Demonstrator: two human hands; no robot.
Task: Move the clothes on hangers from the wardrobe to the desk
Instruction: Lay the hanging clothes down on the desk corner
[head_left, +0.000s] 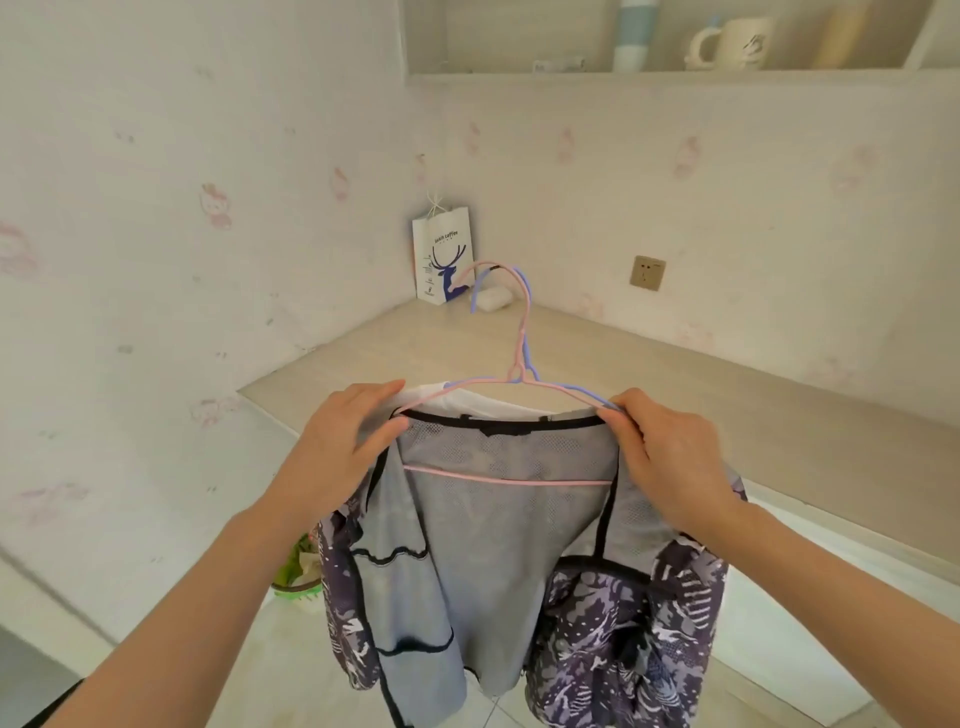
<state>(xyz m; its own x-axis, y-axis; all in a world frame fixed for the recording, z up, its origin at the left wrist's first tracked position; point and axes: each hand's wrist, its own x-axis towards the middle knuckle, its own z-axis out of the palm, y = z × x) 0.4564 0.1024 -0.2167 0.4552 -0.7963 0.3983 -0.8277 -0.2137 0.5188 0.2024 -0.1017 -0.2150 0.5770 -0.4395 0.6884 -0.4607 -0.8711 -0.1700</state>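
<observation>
A purple patterned jacket (498, 561) with a grey mesh lining hangs open on a pink hanger (522, 332). A blue hanger (582, 391) carrying a white garment (498, 401) lies right behind it. My left hand (337, 447) grips the left shoulder of the jacket and hangers. My right hand (670, 457) pinches the right shoulder end. Both hold the clothes in the air just in front of the beige desk (649, 384), with the hooks pointing toward the far corner.
A white paper coffee bag (442, 257) and a small white case (494, 299) stand in the desk's far corner. A wall socket (647, 272) sits above the desk. A shelf with a mug (732, 44) hangs overhead. A green basket (298, 577) is on the floor, lower left.
</observation>
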